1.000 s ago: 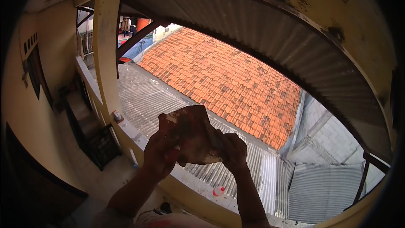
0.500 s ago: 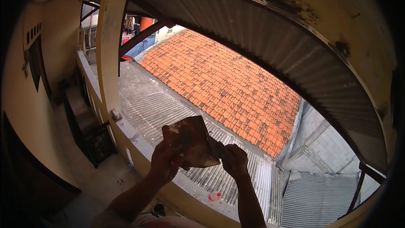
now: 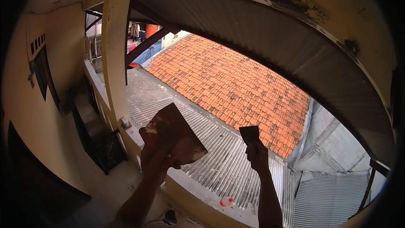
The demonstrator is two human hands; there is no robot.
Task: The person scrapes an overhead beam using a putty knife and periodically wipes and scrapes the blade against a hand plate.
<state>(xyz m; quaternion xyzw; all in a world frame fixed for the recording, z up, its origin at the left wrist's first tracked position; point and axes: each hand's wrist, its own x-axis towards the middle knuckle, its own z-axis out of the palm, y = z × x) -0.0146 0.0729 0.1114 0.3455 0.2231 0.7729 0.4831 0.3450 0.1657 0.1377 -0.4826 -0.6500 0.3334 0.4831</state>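
My left hand (image 3: 154, 160) is closed round the near edge of a flat, dark reddish-brown board (image 3: 175, 133) with pale smears on it. The board is tilted in front of me, above the balcony ledge. My right hand (image 3: 258, 157) grips a putty knife (image 3: 249, 132) by its handle, most of which the fingers hide. Its wide, dark blade points upward, apart from the board. Shade makes it hard to see whether filler is on the blade.
A plastic bottle with red on it (image 3: 226, 202) lies on the balcony ledge (image 3: 200, 192). Near the yellow post (image 3: 115, 59) a small container (image 3: 125, 122) stands on that ledge. Beyond are corrugated roofing (image 3: 198, 139) and orange tiles (image 3: 236, 93). A dark railing (image 3: 105, 152) is at left.
The putty knife has come away from the board's right edge as my right hand moved right and up. My left hand has shifted left with the board, which is turned differently.
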